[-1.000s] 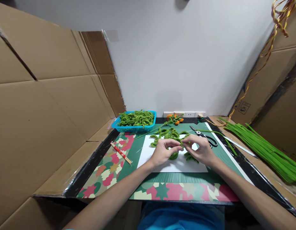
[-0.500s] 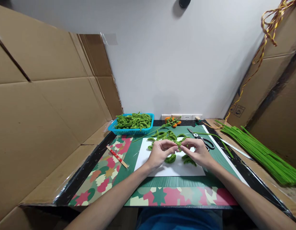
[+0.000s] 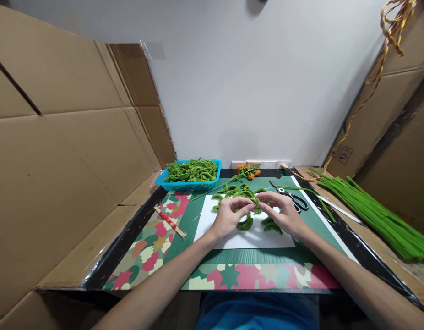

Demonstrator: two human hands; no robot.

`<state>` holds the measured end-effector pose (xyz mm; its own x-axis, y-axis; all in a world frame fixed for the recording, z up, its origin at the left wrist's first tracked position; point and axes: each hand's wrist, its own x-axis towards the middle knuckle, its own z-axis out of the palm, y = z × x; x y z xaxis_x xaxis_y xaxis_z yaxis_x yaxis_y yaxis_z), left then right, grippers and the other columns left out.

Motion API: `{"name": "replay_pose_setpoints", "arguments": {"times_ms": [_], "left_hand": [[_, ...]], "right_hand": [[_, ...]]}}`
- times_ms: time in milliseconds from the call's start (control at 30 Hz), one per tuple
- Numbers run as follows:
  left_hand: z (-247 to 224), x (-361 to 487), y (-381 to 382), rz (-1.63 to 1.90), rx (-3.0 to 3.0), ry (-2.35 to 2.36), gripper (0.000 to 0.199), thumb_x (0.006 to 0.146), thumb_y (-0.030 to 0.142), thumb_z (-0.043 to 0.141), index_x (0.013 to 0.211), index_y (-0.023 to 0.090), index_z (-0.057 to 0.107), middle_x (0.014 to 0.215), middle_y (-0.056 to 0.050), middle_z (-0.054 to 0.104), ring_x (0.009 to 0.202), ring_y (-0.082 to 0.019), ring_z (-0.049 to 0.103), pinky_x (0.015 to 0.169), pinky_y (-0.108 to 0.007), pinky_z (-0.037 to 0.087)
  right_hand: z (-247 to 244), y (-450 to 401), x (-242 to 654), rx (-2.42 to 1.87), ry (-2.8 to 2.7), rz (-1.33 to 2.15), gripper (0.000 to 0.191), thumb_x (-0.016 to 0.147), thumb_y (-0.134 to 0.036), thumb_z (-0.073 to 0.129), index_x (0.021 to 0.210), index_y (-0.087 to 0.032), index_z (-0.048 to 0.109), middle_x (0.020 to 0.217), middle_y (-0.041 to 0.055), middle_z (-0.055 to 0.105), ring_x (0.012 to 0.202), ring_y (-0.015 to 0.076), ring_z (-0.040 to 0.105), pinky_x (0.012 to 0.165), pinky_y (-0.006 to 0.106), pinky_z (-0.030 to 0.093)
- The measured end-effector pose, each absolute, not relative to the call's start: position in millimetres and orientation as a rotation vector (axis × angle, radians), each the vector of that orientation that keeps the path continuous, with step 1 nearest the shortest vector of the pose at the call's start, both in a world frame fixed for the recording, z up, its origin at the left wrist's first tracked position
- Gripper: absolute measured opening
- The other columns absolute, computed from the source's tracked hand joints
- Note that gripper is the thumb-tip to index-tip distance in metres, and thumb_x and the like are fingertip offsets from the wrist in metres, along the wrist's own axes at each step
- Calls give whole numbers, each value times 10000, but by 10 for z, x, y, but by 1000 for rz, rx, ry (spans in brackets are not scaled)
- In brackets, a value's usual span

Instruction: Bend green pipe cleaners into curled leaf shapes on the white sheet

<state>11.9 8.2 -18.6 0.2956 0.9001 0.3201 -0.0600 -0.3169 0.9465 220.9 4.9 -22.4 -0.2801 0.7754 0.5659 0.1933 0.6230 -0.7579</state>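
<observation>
Between my two hands, over the sheet of white paper (image 3: 212, 233), is a short green pipe cleaner piece (image 3: 257, 207). My left hand (image 3: 232, 215) pinches it from the left with thumb and forefinger. From the other side, the thumb and fingers of my right hand (image 3: 280, 211) close on it, and they partly hide it. Curled green pipe cleaner pieces (image 3: 245, 222) lie on the paper below my hands. A second small group of pieces (image 3: 272, 225) rests under my right hand, and a larger pile (image 3: 237, 190) sits behind my fingers.
A blue basket (image 3: 187, 185) heaped with curled green pieces stands at the back left. Scissors (image 3: 294, 199) lie right of my right hand, near a bundle of long green pipe cleaners (image 3: 373, 215). Wrapped chopsticks (image 3: 170, 221) are at left; an orange flower stem (image 3: 248, 171) lies behind.
My hands stay together over the paper, with the right fingers slightly higher and more of the green piece showing below them. The camera view has shifted slightly.
</observation>
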Motion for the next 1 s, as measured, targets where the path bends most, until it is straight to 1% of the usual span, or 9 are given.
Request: {"name": "replay_pose_setpoints", "arguments": {"times_ms": [67,200,333,400,500,633,800,900,1000], "left_hand": [[-186,119,70,1201,1605,816,327,838,463,844,911,147,805,866,-89,791,802,-200,719,754,-296,571],[-188,123,35,1197,1681,846,328,865,469,818,932,149,788,865,-80,772,798,-194,698,743,-288,548],[-196,127,1,1210,1819,914,314,877,437,811,1024,163,764,914,-57,742,791,-170,653,725,-271,511],[-203,126,-11,1203,1919,961,284,911,422,777,1046,174,747,931,-45,732,801,-164,636,737,-271,494],[-218,118,-21,1200,2049,1024,217,977,388,697,993,174,731,902,-34,727,789,-159,625,742,-276,473],[-244,100,-22,1227,2168,1036,194,1007,356,654,971,180,726,895,-36,732,754,-156,624,719,-277,475],[-263,93,-35,1303,2328,1009,165,1005,274,640,880,179,691,770,-22,689,681,-148,610,668,-271,472],[-278,93,-40,1326,2453,971,109,972,195,645,871,181,682,752,-18,693,674,-152,623,667,-272,477],[-314,83,-25,1379,2553,940,85,945,139,647,880,176,686,746,-16,703,664,-153,633,659,-272,480]], "right_hand": [[-217,45,2213,-767,-1791,678,253,991,-428,682,1077,-205,767,1008,92,761,803,198,711,629,284,604],[-226,44,2211,-774,-1800,669,237,992,-414,678,988,-200,780,907,79,760,736,189,709,583,270,605],[-276,56,2196,-780,-1713,720,217,961,-408,721,994,-200,774,889,74,773,703,194,733,564,282,629],[-292,57,2187,-770,-1678,747,214,942,-406,745,987,-198,767,878,72,776,689,195,742,574,295,644],[-288,43,2174,-752,-1672,795,220,936,-411,753,972,-194,749,846,68,771,687,200,750,587,303,651],[-260,12,2149,-748,-1679,855,262,948,-451,739,968,-191,749,818,66,767,700,208,757,605,314,654],[-273,17,2105,-774,-1603,857,303,936,-488,748,910,-187,777,846,72,776,678,195,740,616,317,651],[-295,43,2079,-771,-1552,849,276,893,-458,801,911,-183,802,900,86,791,697,191,735,633,313,647],[-309,66,2054,-767,-1500,909,269,819,-427,872,908,-179,819,887,90,800,735,204,745,657,313,645]]}}
